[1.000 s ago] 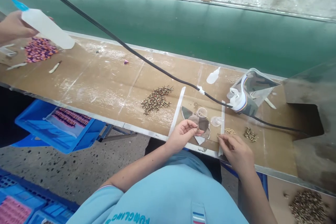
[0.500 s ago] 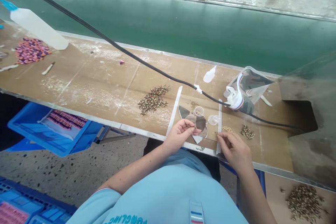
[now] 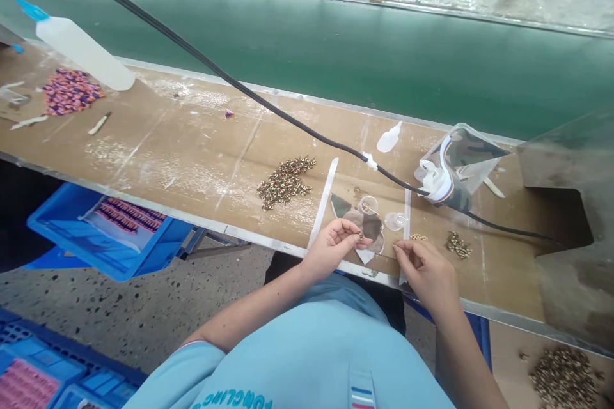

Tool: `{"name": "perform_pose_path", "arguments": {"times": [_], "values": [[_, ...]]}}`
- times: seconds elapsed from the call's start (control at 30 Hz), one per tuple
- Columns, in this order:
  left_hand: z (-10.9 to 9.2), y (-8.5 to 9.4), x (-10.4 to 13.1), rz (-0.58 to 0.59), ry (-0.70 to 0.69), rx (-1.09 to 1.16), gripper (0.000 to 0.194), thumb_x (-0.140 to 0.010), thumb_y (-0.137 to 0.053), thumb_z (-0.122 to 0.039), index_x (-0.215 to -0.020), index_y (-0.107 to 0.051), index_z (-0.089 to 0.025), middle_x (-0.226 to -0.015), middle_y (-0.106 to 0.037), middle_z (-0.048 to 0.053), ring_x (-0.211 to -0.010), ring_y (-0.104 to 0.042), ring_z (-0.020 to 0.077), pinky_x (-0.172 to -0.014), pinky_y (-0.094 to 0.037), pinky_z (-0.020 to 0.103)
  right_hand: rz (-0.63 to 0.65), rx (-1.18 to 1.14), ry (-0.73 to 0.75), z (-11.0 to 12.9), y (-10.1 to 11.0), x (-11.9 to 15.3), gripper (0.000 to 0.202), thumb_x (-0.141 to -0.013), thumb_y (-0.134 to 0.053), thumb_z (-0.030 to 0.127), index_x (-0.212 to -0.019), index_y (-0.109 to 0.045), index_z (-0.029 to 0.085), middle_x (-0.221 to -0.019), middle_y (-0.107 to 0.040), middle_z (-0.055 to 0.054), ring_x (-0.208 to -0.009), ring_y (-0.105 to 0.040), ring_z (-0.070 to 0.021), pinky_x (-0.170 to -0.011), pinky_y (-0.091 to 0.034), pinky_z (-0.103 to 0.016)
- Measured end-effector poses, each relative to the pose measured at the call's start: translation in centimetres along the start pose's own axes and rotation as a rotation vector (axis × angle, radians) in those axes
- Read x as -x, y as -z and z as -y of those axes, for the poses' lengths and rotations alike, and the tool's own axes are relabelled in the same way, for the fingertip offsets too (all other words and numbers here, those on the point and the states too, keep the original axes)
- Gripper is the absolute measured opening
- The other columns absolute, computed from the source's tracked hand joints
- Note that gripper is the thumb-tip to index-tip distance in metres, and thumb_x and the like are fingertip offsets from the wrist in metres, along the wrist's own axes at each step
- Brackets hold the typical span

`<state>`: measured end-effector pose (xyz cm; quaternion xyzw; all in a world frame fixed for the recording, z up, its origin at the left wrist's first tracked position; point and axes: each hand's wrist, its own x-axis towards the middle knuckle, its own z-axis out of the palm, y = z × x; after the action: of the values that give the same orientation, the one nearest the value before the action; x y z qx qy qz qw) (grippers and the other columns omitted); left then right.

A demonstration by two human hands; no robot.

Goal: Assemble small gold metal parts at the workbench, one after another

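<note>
1. Head view, left hand: the left hand (image 3: pixel 336 246) is above the near edge of the table (image 3: pixel 192 160), its thumb and forefinger pinched on a small brown piece (image 3: pixel 361 236). This piece is over a camouflage-patterned cloth (image 3: pixel 371 225).
2. Head view, right hand: the right hand (image 3: pixel 429 268) is just beside a white tape strip (image 3: pixel 407 204), thumb and forefinger brought narrowly together. Whether anything sits between these fingers, I cannot tell.
3. Head view, near the hands: a clear cup (image 3: pixel 368 205) with thin sticks in it stands on the cloth's upper part, and a clear dish (image 3: pixel 396 222) lies just to its right. Beyond the right hand are some pale beads (image 3: pixel 419 237) and, farther right, a small brown heap (image 3: pixel 459 245).
4. Head view, farther off: a larger brown pile (image 3: pixel 284 184) lies left of the cloth. A clear zip bag (image 3: pixel 480 140) sits behind the pale beads, with a black cord (image 3: pixel 307 133) passing in front of it. At the far left, a white bottle (image 3: pixel 85 53) is beside a pink and purple pile (image 3: pixel 71 91).
</note>
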<state>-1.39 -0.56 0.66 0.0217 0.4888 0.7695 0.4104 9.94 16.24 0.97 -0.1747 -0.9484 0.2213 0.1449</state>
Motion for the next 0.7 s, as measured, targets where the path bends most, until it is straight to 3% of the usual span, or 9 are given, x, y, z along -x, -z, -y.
{"name": "perform_pose_path", "arguments": {"times": [0.27, 0.47, 0.7], "values": [[-0.1, 0.0, 0.0, 0.004, 0.004, 0.017, 0.032, -0.07, -0.076, -0.037, -0.08, -0.054, -0.015, -0.076, -0.07, 0.004, -0.08, -0.071, 0.0193, -0.078, -0.054, 0.032, 0.036, 0.034, 0.076, -0.1, 0.3, -0.3, 0.032, -0.09, -0.046, 0.041, -0.074, -0.066, 0.023, -0.067, -0.063, 0.0, -0.056, -0.054, -0.0117, -0.05, -0.038, -0.024], [0.0, -0.3, -0.1, -0.004, 0.051, 0.07, 0.032, -0.069, -0.077, -0.035, -0.08, -0.053, -0.015, -0.077, -0.067, 0.002, -0.084, -0.071, 0.0212, -0.084, -0.053, 0.035, -0.042, -0.034, 0.139, 1.1, 0.8, -0.6, 0.024, -0.089, -0.05, 0.036, -0.077, -0.066, 0.023, -0.068, -0.064, 0.001, -0.051, -0.051, -0.0099, -0.052, -0.04, -0.024], [0.6, -0.5, -0.3, -0.009, 0.062, 0.143, 0.034, -0.065, -0.08, -0.034, -0.078, -0.056, -0.014, -0.074, -0.063, -0.001, -0.075, -0.068, 0.0147, -0.085, -0.053, 0.035, -0.132, -0.107, 0.258, 3.2, -1.3, -0.7, 0.013, -0.088, -0.056, 0.026, -0.085, -0.067, 0.022, -0.076, -0.068, -0.001, -0.063, -0.059, -0.011, -0.06, -0.045, -0.023]]}}
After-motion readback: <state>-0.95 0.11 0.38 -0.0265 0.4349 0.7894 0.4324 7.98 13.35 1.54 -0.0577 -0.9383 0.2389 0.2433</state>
